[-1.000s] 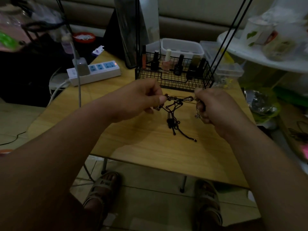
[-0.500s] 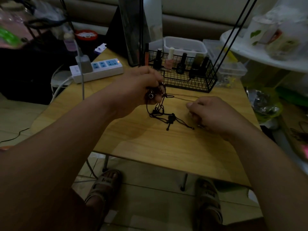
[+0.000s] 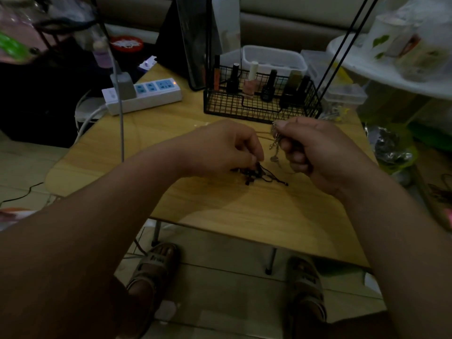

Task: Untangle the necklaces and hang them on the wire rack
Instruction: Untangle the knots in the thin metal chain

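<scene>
Right grip (image 3: 318, 152) round chain (image 3: 275, 142) (cord (image 3: 267, 176) below)

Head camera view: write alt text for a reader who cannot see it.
A person's left hand pinches a tangled black cord necklace on a wooden table while the right hand holds a silver chain up beside it. Behind stands a wire rack holding nail polish bottles.

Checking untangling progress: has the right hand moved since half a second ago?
Yes. The right hand has risen toward the wire rack, pinching the silver chain.
</scene>
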`<state>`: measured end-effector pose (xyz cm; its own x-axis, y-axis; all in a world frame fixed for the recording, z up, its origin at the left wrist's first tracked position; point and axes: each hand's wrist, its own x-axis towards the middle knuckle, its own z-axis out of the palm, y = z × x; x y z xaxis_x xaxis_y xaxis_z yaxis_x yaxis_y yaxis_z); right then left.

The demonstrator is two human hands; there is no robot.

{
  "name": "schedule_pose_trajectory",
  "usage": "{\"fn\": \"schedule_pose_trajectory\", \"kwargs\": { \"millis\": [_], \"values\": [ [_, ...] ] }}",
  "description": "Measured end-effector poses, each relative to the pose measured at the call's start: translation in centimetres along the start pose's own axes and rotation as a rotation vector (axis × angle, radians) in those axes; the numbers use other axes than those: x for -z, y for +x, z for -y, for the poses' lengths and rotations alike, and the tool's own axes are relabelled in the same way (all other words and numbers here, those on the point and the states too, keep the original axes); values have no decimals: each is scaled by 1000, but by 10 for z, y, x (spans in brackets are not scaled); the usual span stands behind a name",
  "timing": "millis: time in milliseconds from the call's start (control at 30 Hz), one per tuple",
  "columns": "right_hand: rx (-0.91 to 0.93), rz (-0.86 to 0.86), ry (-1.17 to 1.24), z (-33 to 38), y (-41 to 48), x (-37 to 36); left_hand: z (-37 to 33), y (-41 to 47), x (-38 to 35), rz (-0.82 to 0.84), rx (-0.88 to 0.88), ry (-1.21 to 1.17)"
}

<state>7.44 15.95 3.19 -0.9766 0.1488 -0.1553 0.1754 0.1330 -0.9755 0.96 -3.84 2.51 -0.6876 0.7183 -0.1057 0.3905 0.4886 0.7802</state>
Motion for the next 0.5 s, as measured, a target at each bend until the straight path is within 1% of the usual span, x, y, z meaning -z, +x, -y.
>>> {"fn": "schedule_pose_trajectory", "kwargs": {
  "millis": [33,100,200,267,433,500],
  "values": [
    [2,3,-4,0,0,0,0,1,-2,-10,-6,45],
    [5,12,-15,1,-1,0,1,4,-2,-51,-23,50],
    [3,20,-19,1,-2,0,3,5,4,-172,-51,-23],
    [1,26,-6,1,-2,0,4,6,6,-195,-68,-100],
    [6,73,-12,0,-3,-3,0,3,0,-5,-107,-264],
    [2,69,-31,-1,-3,-3,0,4,-1,12,-113,-269]
  ]
}}
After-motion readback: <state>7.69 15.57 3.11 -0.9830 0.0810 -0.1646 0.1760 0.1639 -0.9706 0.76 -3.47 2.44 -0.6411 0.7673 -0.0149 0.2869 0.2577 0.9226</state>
